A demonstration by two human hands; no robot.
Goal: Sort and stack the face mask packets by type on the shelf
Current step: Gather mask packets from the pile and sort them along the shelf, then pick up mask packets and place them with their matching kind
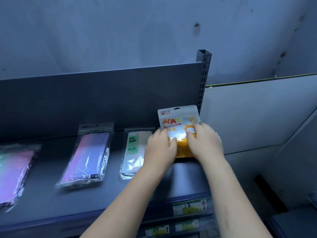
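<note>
An orange and white mask packet with cartoon print leans at the right end of the dark shelf, its top against the back panel. My left hand grips its left side and my right hand grips its right side, thumbs on the front. Just left of it lies a green "FACE MASK" packet, partly under my left hand. Further left lies a pink-purple packet stack, and another pink stack sits at the left edge.
A slotted upright post ends the shelf at the right, with a pale panel beyond it. Price labels line the shelf's front edge, and more labels show on a lower shelf.
</note>
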